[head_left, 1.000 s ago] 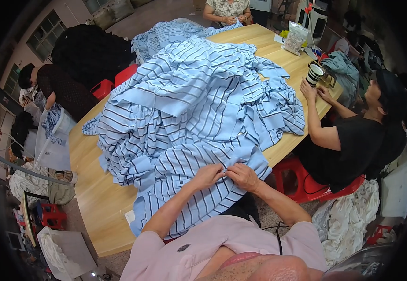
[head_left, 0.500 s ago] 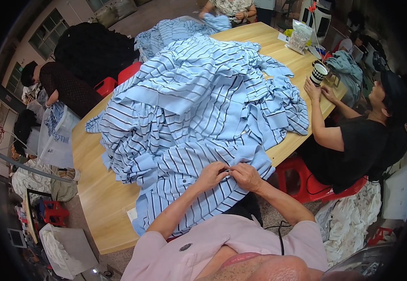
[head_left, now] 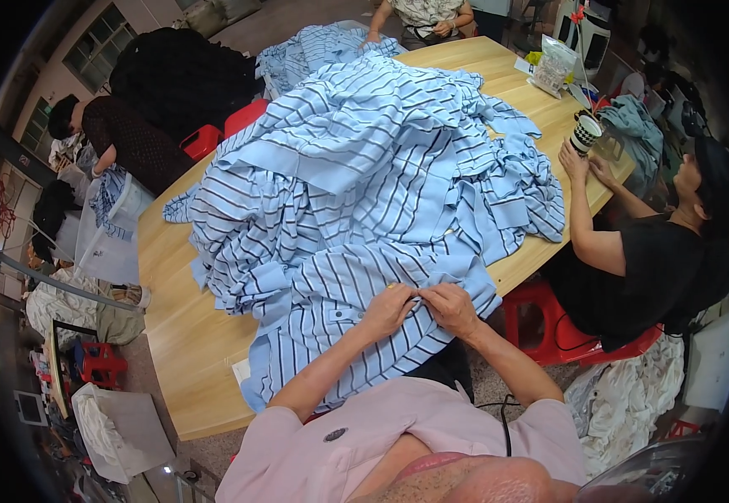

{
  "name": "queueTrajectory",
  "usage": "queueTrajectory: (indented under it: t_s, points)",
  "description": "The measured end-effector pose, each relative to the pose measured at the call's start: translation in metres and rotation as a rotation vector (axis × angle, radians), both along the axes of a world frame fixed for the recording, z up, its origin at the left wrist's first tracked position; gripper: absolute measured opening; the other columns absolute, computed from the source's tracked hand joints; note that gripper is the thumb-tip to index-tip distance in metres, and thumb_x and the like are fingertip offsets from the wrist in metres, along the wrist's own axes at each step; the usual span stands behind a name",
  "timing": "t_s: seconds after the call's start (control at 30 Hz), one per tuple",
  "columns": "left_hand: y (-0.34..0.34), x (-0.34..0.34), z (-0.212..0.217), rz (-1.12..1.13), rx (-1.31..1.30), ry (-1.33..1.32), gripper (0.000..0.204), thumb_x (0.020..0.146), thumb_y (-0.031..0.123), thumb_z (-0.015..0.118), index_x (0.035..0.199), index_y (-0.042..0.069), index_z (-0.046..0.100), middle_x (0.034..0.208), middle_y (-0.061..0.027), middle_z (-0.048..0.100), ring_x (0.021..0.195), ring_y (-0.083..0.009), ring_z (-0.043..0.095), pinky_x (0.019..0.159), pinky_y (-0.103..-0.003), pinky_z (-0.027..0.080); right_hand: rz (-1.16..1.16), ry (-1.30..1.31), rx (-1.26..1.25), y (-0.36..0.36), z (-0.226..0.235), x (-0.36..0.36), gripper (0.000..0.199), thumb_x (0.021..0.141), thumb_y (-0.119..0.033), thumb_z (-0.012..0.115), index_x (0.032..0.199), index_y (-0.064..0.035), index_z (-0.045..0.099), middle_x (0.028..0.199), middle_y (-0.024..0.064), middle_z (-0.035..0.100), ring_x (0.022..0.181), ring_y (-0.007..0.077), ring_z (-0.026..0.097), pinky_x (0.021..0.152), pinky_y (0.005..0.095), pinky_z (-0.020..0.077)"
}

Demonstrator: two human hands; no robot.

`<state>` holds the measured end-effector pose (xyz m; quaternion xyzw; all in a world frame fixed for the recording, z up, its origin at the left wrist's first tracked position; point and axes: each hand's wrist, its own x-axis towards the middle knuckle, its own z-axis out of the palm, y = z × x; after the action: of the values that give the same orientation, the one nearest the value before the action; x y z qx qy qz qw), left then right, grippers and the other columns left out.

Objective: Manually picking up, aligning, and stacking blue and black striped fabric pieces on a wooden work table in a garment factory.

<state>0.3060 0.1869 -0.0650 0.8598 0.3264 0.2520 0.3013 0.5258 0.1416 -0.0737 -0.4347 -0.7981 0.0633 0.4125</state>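
Note:
A light blue garment with dark stripes (head_left: 356, 277) lies spread at the near edge of the table, partly hanging over it toward my lap. My left hand (head_left: 388, 311) pinches its cloth near the plain blue band. Close beside it, nearly fingertip to fingertip, my right hand (head_left: 450, 309) pinches the same garment. The fingertips hide whatever small detail lies between them. A dark button (head_left: 339, 315) shows on the cloth left of my left hand. Behind rises a large heap of like striped garments (head_left: 356, 151).
Bare wood of the table (head_left: 184, 335) shows at left. A person in black (head_left: 658, 251) sits at right, hands by a checkered cup (head_left: 585, 134). Further co-workers are at the far end and far left. A red stool (head_left: 541, 323) and white bin (head_left: 121, 432) stand nearby.
The whole view has shifted slightly right. My hands stay pinched on the garment, with small finger movements. At the far end, a co-worker's hand has moved left onto the striped cloth.

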Motion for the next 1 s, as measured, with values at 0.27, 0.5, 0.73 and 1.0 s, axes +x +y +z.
queueTrajectory:
  t_s: [0.27, 0.5, 0.73, 1.0]
  points:
    - [-0.008, 0.005, -0.009, 0.126, 0.057, -0.031, 0.016, 0.098, 0.010, 0.073, 0.111, 0.002, 0.070, 0.103, -0.0182, 0.070, 0.101, -0.0401, 0.067, 0.088, -0.049, 0.053, -0.032, -0.157, -0.003, 0.001, 0.007, -0.003, 0.020, 0.087, -0.004, 0.071, 0.106, -0.0051, 0.074, 0.088, 0.0080, 0.062, 0.082, 0.0282, 0.063, 0.071, 0.0414, 0.0465]
    - [-0.003, 0.002, -0.009, 0.082, 0.068, -0.029, 0.012, 0.099, 0.011, 0.072, 0.105, 0.001, 0.067, 0.098, -0.0186, 0.067, 0.098, -0.0407, 0.065, 0.087, -0.049, 0.053, -0.031, -0.158, 0.012, 0.000, 0.006, -0.003, 0.016, 0.085, -0.004, 0.073, 0.101, -0.0048, 0.072, 0.085, 0.0089, 0.057, 0.081, 0.0291, 0.062, 0.070, 0.0416, 0.0458]
    - [-0.007, 0.004, -0.001, 0.071, 0.131, -0.055, 0.013, 0.098, 0.008, 0.069, 0.094, 0.001, 0.059, 0.090, -0.0195, 0.061, 0.089, -0.0412, 0.061, 0.082, -0.050, 0.050, -0.041, -0.146, 0.032, -0.004, 0.005, -0.005, 0.014, 0.084, -0.004, 0.075, 0.097, -0.0052, 0.071, 0.082, 0.0088, 0.054, 0.078, 0.0291, 0.060, 0.069, 0.0426, 0.0463]
    - [-0.012, 0.017, -0.013, 0.219, 0.204, 0.004, 0.013, 0.093, 0.007, 0.069, 0.090, 0.003, 0.057, 0.088, -0.0193, 0.059, 0.088, -0.0417, 0.062, 0.078, -0.052, 0.051, -0.153, -0.140, 0.050, -0.003, -0.003, -0.015, 0.012, 0.084, -0.004, 0.072, 0.096, -0.0039, 0.070, 0.078, 0.0088, 0.053, 0.073, 0.0297, 0.061, 0.064, 0.0432, 0.0487]
